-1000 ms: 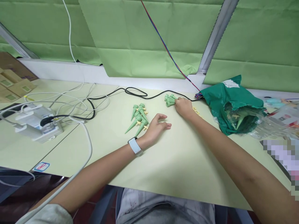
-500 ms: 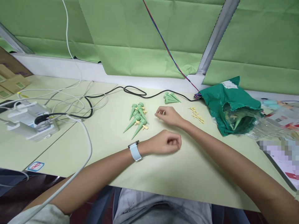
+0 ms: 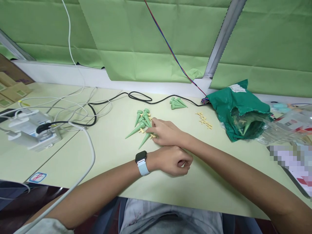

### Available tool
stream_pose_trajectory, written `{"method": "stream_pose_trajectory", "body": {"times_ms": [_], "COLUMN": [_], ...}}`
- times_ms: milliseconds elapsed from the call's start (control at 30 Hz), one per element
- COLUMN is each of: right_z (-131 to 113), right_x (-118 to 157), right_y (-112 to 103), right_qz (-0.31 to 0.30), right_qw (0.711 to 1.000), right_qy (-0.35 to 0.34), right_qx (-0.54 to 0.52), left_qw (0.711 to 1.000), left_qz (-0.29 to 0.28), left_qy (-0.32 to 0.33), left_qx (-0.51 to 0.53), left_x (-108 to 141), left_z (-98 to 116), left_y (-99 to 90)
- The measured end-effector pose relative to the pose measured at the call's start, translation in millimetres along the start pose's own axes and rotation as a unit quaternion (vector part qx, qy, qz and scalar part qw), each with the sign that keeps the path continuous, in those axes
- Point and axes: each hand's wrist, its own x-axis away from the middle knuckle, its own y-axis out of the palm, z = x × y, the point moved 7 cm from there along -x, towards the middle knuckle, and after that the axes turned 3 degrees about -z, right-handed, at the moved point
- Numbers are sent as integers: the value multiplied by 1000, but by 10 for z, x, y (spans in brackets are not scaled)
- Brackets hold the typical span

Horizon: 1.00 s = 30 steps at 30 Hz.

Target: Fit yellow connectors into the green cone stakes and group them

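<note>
My right hand [image 3: 163, 131] reaches over the right side of a pile of green spikes [image 3: 140, 122] with yellow pieces among them. Its fingertips pinch the top of one green spike [image 3: 144, 141], whose tip points toward me. Just below, my left hand [image 3: 175, 161], with a watch on its wrist, is curled near the table; whether it holds anything is hidden. Further back lie several green spikes [image 3: 177, 103] without yellow pieces showing. To their right is a loose cluster of small yellow pieces [image 3: 204, 120].
An open green bag [image 3: 240, 100] and clear plastic wrapping [image 3: 290, 125] are on the right, above a flat tablet-like object [image 3: 290, 165]. White adapters and cables [image 3: 34, 126] cover the left side. A black cable [image 3: 138, 97] runs along the back.
My right hand has moved left and down onto the pile and taken hold of a spike. My left hand has shifted slightly down and right, its wrist turned so the watch face shows.
</note>
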Motion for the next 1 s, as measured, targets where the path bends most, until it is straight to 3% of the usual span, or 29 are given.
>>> {"method": "stream_pose_trajectory", "body": {"times_ms": [100, 200, 300, 400, 467, 600, 700, 767, 933, 1000], "right_z": [127, 336, 505, 608, 660, 751, 813, 854, 806, 798], "right_x": [172, 393, 605, 786, 890, 1021, 1049, 1061, 1036, 1043], "right_y": [-17, 17, 63, 66, 77, 158, 170, 167, 172, 171], "right_qz": [-4, -16, 2, 75, 127, 187, 217, 228, 185, 190], "right_qw": [999, 990, 973, 944, 906, 806, 766, 750, 753, 742], "right_qy": [28, 64, 77, 95, 125, 185, 198, 215, 216, 218], "right_qx": [-45, -122, -217, -308, -383, -530, -572, -582, -593, -605], "left_qw": [999, 996, 983, 935, 906, 915, 916, 907, 880, 876], "left_qz": [-5, 40, 172, 345, 396, 359, 348, 354, 362, 360], "left_qy": [24, 45, 8, -67, -127, -184, -177, -168, -169, -167], "left_qx": [-28, -67, -65, -53, -79, -2, 93, 153, 256, 275], "left_x": [-4, 22, 99, 254, 320, 276, 225, 205, 195, 194], "left_z": [45, 112, 91, -55, -189, -479, -583, -614, -686, -707], "left_y": [52, -10, -302, -680, -822, -803, -729, -711, -706, -699]}}
